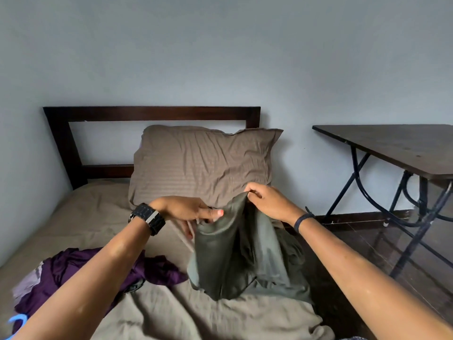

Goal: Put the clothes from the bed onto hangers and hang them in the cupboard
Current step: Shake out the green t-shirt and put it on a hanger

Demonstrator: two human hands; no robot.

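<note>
While both hands hold up a grey-green garment over it, the bed [81,231] fills the lower left of the view, spread with a creased tan sheet and backed by a dark wooden headboard [152,113] against a pale wall [220,57]. To the right, on a dark wood floor, stands a folding table [397,148] with a dark top and black metal legs, well apart from the bed. A brown striped pillow [203,165] leans against the headboard. The grey-green garment [235,256] is lifted near the right edge of the bed, just in front of the pillow, its lower folds trailing onto the sheet. A purple garment [68,273] lies crumpled on the sheet at the lower left, partly hidden by the left forearm. The left hand [186,209], with a black watch [148,218] on its wrist, grips the garment's top edge on the left, thumb over the cloth and fingers curled behind it. The right hand [267,200], with a dark band [302,219] at the wrist, pinches the top edge higher up on the right. A blue plastic hanger [17,320] shows only in part at the lower left corner, beside the purple garment.
</note>
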